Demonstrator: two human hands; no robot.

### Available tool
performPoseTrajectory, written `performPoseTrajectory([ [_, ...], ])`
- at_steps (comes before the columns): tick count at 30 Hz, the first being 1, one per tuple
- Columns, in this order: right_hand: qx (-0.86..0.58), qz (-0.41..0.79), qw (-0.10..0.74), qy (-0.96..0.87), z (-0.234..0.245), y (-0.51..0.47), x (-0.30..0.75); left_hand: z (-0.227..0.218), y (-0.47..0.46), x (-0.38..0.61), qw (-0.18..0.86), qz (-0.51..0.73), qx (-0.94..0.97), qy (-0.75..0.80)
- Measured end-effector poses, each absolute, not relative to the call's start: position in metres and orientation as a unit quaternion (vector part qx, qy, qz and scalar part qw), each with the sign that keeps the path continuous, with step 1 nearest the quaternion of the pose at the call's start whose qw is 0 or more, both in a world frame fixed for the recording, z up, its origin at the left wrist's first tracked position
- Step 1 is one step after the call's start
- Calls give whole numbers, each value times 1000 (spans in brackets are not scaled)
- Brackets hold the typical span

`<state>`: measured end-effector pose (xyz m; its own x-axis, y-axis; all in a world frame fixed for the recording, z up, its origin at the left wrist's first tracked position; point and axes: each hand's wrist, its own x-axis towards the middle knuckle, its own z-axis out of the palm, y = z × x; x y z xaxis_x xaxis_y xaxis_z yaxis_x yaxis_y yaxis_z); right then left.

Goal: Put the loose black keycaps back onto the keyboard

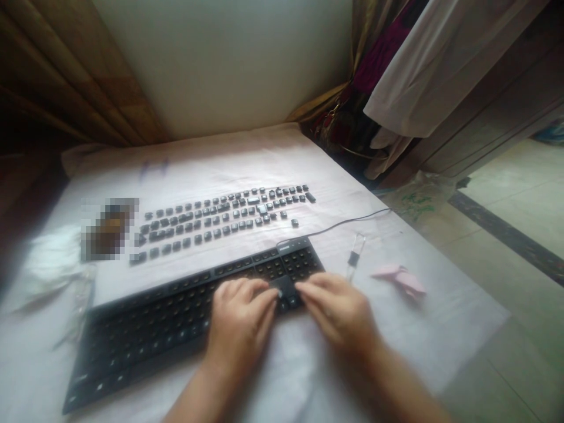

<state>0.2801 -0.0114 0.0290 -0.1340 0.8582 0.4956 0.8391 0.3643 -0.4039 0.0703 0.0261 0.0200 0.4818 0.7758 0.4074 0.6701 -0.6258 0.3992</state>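
Note:
A black keyboard [145, 329] lies at a slant across the white-covered table, most of its keycaps off. My left hand [242, 314] rests over its right part, thumb and fingers drawn together; a small pale spot shows at the fingertips, too blurred to name. Facing it, my right hand [341, 308] is closed in a pinch at the keyboard's right end, beside the number pad. Whatever either pinch holds is hidden or too small to make out. Behind the keyboard, loose black keycaps [214, 220] are laid out in several rows.
A wire keycap puller [353, 257] and a pink cloth-like piece [403, 281] lie to the right. The keyboard's cable [343, 222] runs off the right edge. At left are a blurred-out object [110, 229] and white crumpled material [53, 261]. Clothes [418, 76] hang at the back right.

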Motion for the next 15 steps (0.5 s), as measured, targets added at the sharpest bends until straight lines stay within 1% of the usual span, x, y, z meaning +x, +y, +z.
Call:
performPoseTrajectory([
  [2, -538, 6, 325, -778, 26, -13, 262, 22, 25, 65, 78, 298, 855, 417],
  [8, -536, -15, 296, -791, 12, -16, 251, 25, 21, 48, 40, 301, 861, 408],
  [15, -502, -49, 308, -806, 9, -17, 248, 16, 16, 45, 45, 322, 862, 390],
])
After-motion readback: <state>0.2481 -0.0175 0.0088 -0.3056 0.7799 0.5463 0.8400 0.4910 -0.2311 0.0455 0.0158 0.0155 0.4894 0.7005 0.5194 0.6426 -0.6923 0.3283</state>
